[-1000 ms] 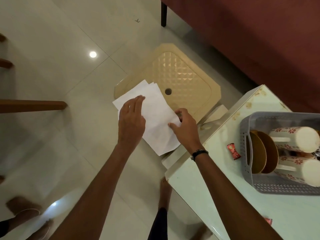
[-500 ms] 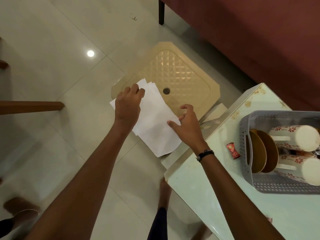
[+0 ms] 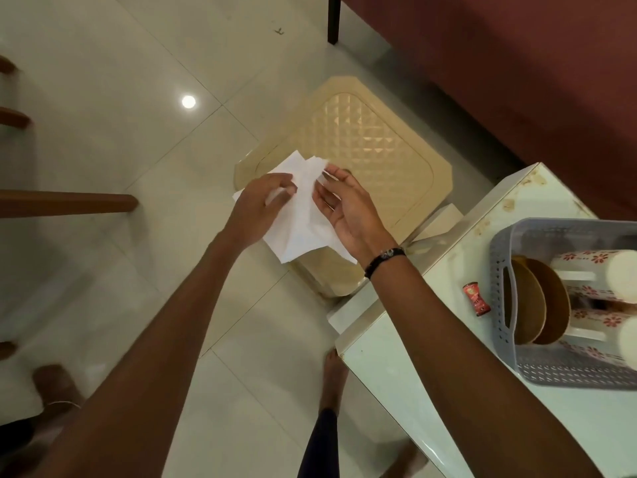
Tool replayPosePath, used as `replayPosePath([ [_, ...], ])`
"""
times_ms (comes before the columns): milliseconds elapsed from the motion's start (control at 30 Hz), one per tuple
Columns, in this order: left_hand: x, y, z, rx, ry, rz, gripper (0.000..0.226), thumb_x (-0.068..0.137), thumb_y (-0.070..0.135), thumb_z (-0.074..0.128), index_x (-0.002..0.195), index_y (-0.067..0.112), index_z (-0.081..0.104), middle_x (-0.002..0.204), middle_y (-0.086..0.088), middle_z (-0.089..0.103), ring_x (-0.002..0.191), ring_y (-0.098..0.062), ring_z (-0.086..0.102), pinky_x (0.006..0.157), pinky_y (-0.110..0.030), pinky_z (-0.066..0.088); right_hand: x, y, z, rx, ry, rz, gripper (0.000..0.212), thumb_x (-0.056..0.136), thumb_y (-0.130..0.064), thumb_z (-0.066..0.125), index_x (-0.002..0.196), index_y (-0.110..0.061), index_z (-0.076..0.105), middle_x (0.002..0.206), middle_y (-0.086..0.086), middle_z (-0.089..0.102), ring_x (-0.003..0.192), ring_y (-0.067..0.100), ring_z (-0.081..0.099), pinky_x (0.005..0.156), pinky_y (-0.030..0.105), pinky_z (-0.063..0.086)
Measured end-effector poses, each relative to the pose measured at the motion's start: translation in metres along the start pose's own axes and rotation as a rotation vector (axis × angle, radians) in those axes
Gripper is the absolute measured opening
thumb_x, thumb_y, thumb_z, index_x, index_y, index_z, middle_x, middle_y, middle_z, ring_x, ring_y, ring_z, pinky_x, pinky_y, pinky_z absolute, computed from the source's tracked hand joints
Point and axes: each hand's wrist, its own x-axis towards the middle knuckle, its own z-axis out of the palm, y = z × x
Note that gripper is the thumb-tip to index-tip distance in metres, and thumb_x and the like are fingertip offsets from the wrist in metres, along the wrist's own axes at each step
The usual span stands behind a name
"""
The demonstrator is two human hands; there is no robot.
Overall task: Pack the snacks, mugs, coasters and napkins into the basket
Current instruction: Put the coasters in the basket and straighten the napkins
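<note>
Both hands hold a small stack of white napkins (image 3: 300, 222) in the air above a beige plastic stool (image 3: 375, 157). My left hand (image 3: 262, 205) grips the stack's left side and my right hand (image 3: 344, 208) pinches its upper right edge. The napkins are bent and fanned apart. At the right, a grey perforated basket (image 3: 503, 270) stands on the pale table (image 3: 431, 357). Inside it are two brown coasters (image 3: 537, 301) standing on edge and white mugs with red flowers (image 3: 593, 267) lying on their sides. A small red snack packet (image 3: 476, 299) lies on the table left of the basket.
A dark red sofa (image 3: 517, 81) fills the upper right. Wooden chair parts (image 3: 69, 203) reach in from the left edge. My bare foot (image 3: 334, 377) stands on the tiled floor by the table corner. Another person's foot (image 3: 55, 384) shows at the lower left.
The napkins lay flat under both hands on the stool edge. Now they are lifted and bunched between my hands, and my right hand has turned palm-up onto their upper edge.
</note>
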Motion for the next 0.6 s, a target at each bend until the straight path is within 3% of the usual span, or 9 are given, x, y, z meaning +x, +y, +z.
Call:
replayPosePath([
  [67, -0.002, 0.006, -0.007, -0.288, -0.007, -0.175, 0.031, 0.098, 0.03, 0.04, 0.1, 0.017, 0.068, 0.116, 0.011, 0.062, 0.111, -0.013, 0.053, 0.092, -0.025, 0.04, 0.004, 0.005, 0.007, 0.021, 0.008, -0.004, 0.029, 0.093, 0.0, 0.05, 0.12, -0.01, 0.052, 0.103, 0.004, 0.064, 0.086, 0.014, 0.06, 0.08, 0.023, 0.053],
  [167, -0.003, 0.005, -0.013, -0.44, -0.014, -0.208, 0.048, 0.1, 0.041, 0.027, 0.101, 0.016, 0.067, 0.114, 0.008, 0.065, 0.113, -0.013, 0.056, 0.095, -0.025, 0.04, 0.009, 0.011, 0.016, 0.032, 0.024, -0.016, 0.029, 0.094, -0.002, 0.048, 0.12, -0.014, 0.049, 0.097, 0.0, 0.063, 0.084, 0.015, 0.058, 0.079, 0.025, 0.051],
  [233, -0.008, 0.009, -0.01, -0.514, 0.055, -0.185, 0.039, 0.097, 0.044, 0.033, 0.104, 0.014, 0.057, 0.118, -0.005, 0.065, 0.109, -0.01, 0.059, 0.091, -0.022, 0.041, 0.012, 0.016, 0.018, 0.02, 0.036, -0.016, 0.032, 0.094, -0.001, 0.046, 0.122, -0.015, 0.047, 0.105, 0.002, 0.061, 0.091, 0.018, 0.058, 0.089, 0.031, 0.049],
  [300, -0.02, 0.011, -0.005, -0.563, 0.168, -0.182, 0.026, 0.088, 0.043, 0.045, 0.102, 0.022, 0.049, 0.114, -0.006, 0.065, 0.107, -0.013, 0.06, 0.089, -0.024, 0.043, 0.015, 0.018, 0.019, -0.008, 0.051, -0.005, 0.034, 0.094, -0.001, 0.045, 0.124, -0.016, 0.046, 0.11, 0.003, 0.06, 0.096, 0.02, 0.057, 0.098, 0.036, 0.045],
  [367, -0.041, 0.009, 0.003, -0.524, 0.242, -0.109, 0.024, 0.083, 0.03, 0.05, 0.106, 0.024, 0.046, 0.113, -0.002, 0.063, 0.11, -0.017, 0.058, 0.091, -0.029, 0.043, 0.016, 0.018, 0.019, -0.01, 0.064, 0.01, 0.034, 0.094, -0.003, 0.046, 0.125, -0.017, 0.047, 0.104, 0.001, 0.061, 0.094, 0.019, 0.057, 0.101, 0.039, 0.044],
  [500, -0.065, 0.003, 0.025, -0.253, 0.165, 0.024, 0.058, 0.073, 0.017, 0.068, 0.123, 0.024, 0.039, 0.127, 0.007, 0.049, 0.114, -0.012, 0.051, 0.091, -0.023, 0.047, 0.019, 0.015, 0.019, -0.107, 0.041, 0.031, 0.035, 0.095, -0.009, 0.049, 0.129, -0.017, 0.044, 0.115, 0.005, 0.061, 0.093, 0.017, 0.058, 0.095, 0.035, 0.046],
  [600, -0.056, 0.008, 0.035, -0.112, 0.289, 0.01, 0.044, 0.075, 0.024, 0.076, 0.112, 0.017, 0.053, 0.11, 0.009, 0.054, 0.095, -0.004, 0.054, 0.077, -0.01, 0.047, 0.016, 0.007, 0.019, -0.344, -0.008, 0.01, 0.037, 0.098, -0.02, 0.046, 0.134, -0.02, 0.04, 0.127, 0.003, 0.056, 0.096, 0.017, 0.059, 0.085, 0.027, 0.049],
])
